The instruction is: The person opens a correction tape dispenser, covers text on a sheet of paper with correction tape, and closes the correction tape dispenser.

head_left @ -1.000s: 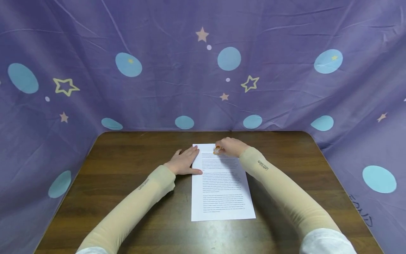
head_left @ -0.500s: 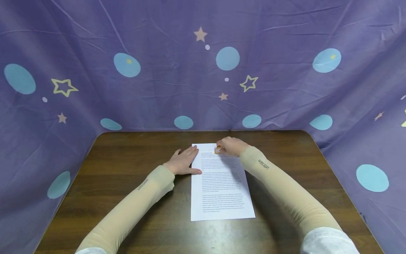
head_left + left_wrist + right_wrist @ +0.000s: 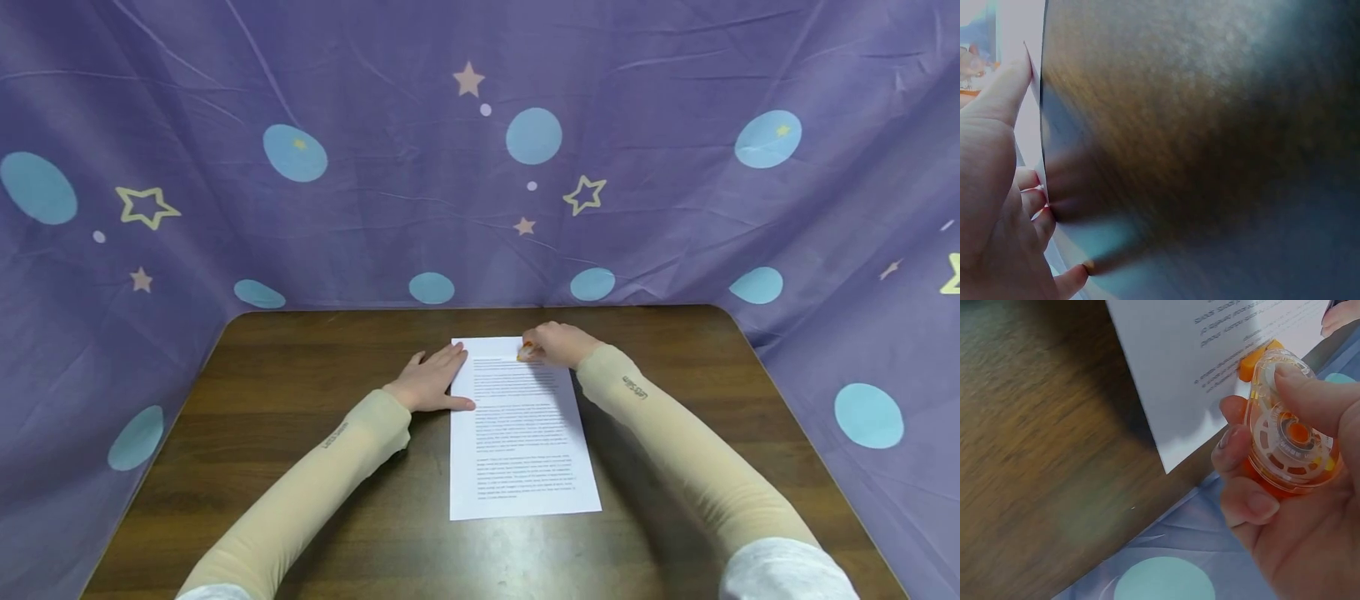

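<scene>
Printed sheet [image 3: 525, 479] lies on table [image 3: 337, 525] from in front of the hands up between them, left hand [image 3: 430, 383] spread flat on its left edge, right hand [image 3: 564, 344] apart, clamped on clear-and-orange tape dispenser [image 3: 1291, 434] over the top lines, purple curtain [image 3: 420, 183] beyond both hands.

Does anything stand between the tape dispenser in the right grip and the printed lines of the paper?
Nothing visible does. The right grip holds the tape dispenser with its orange tip by the top printed lines; contact is unclear. The left grip rests partly on the paper at its left edge.
</scene>
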A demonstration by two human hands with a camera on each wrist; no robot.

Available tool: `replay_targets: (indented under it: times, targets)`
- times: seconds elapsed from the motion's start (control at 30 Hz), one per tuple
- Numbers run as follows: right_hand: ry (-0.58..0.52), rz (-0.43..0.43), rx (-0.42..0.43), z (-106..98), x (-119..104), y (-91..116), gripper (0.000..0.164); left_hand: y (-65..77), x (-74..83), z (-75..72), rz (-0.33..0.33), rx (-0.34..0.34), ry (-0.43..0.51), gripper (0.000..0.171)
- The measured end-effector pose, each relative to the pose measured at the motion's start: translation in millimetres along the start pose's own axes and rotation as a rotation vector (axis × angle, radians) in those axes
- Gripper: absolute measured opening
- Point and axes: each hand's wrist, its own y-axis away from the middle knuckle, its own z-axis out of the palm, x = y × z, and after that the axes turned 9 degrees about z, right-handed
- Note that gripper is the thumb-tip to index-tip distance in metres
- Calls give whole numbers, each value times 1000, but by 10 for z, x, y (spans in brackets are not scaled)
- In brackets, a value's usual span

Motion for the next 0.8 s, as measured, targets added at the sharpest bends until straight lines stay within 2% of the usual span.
replay_targets:
  times: [0.17, 0.43, 0.8]
  targets:
    - [-3, 10, -10, 8, 72, 21, 11, 17, 8, -8, 3, -2, 3, 103]
    - [2, 3, 21, 22, 190, 70, 6, 26, 12, -18, -8, 2, -2, 105]
    - [-11, 11, 25, -18, 279, 163, 10, 20, 26, -29, -5, 5, -4, 105]
